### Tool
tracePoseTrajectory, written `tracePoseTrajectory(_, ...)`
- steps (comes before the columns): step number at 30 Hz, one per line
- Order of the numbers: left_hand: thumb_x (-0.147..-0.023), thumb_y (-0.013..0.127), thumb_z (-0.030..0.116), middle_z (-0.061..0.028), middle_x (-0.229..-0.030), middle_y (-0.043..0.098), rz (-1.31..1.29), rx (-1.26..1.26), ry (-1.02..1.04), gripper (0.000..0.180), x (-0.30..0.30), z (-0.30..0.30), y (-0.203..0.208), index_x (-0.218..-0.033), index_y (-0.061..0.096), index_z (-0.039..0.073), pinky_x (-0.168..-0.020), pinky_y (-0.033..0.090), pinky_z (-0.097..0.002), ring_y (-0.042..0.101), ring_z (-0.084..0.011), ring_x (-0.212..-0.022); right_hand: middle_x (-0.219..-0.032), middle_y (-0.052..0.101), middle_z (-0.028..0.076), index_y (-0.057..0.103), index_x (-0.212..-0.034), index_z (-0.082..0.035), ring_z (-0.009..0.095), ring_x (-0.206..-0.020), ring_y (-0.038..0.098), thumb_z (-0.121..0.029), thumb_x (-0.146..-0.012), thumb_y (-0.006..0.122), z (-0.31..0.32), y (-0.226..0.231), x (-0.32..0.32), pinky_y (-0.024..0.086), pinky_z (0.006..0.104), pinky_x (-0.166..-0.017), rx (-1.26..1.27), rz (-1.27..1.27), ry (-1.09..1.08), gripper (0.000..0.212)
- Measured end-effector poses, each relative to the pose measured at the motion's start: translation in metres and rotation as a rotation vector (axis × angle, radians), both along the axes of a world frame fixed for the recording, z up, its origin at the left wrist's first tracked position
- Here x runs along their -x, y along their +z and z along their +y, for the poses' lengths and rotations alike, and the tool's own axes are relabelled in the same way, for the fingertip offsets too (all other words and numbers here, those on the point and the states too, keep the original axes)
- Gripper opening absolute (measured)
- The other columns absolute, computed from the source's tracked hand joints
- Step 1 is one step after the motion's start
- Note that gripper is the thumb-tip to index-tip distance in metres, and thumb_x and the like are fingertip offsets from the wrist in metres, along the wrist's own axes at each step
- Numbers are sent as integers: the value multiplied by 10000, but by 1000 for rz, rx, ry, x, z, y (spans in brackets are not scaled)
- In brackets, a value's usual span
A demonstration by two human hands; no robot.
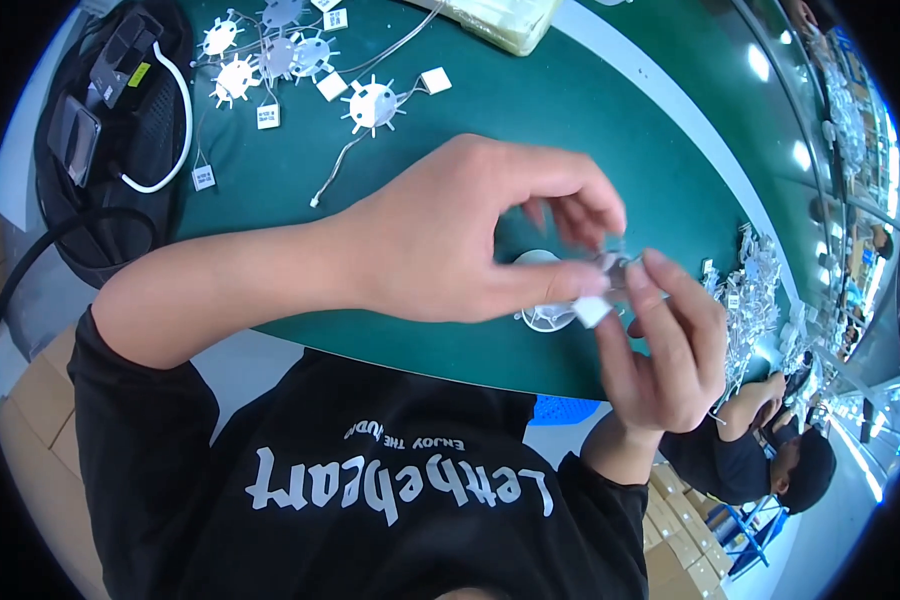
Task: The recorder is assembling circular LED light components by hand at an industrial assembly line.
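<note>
Both of my hands meet over the right part of the green table. My left hand (470, 240) reaches across with its thumb against a small, blurred greyish part (615, 268); its other fingers curl above. From below right, my right hand (670, 345) pinches the same part between thumb and fingers. A white square block (591, 311) shows just under the left thumb, by the right fingertips. Beneath the hands, partly hidden, lies a white round piece with spokes (548, 317). Motion and fingers hide the exact shape of the held part.
Several white spoked discs (373, 105) with wires and square blocks lie at the far left of the green table (270, 215). A black tray (160, 130) holds dark devices and a white cable. Wired parts are heaped (755, 300) at right, near a co-worker (760, 450).
</note>
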State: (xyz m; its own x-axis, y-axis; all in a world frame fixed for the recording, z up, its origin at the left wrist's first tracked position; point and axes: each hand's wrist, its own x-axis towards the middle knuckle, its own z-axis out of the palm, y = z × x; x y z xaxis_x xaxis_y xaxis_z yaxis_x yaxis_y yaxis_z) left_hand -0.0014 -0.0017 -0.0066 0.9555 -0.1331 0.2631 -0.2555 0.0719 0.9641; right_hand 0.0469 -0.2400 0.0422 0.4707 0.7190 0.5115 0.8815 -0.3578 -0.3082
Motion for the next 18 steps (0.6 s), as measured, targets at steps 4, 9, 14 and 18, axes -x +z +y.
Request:
tracePoseTrajectory(4, -785, 962, 167, -95, -1077, 735, -232, -421, 138, 518, 11, -17, 0, -1202, 673, 64, -890, 589, -385, 732, -277, -990, -1174, 756, 224, 815, -1147, 52, 273, -962, 790, 15, -693, 961, -21, -11, 16, 621, 261, -664, -158, 517, -153, 477)
tracePoseTrajectory(9, -738, 977, 187, -89, -1087, 745, -200, -465, 100, 579, 13, -24, -10, -1208, 658, 75, -860, 595, -403, 734, -299, -961, -1223, 740, 244, 793, -1172, 79, 111, -767, 624, 32, -760, 925, -23, -35, 22, 478, 216, -609, -133, 503, -7, 436)
tracePoseTrajectory(14, -735, 972, 178, -73, -1109, 767, -166, -431, 76, 556, 19, -25, -13, -1187, 666, 73, -822, 611, -388, 757, -278, -949, -1219, 734, 219, 802, -1174, 73, 93, -724, 595, 15, -746, 943, -20, -33, 23, 474, 213, -599, -144, 527, -42, 455)
tracePoseTrajectory(18, -844, 901, 213, -77, -988, 671, -160, -435, 61, 447, 20, -23, -17, -1114, 569, 83, -751, 559, -439, 711, -323, -875, -1184, 740, 175, 816, -1171, 55, 74, -662, 554, 21, -716, 958, -18, -33, 24, 467, 221, -547, -138, 511, -47, 478)
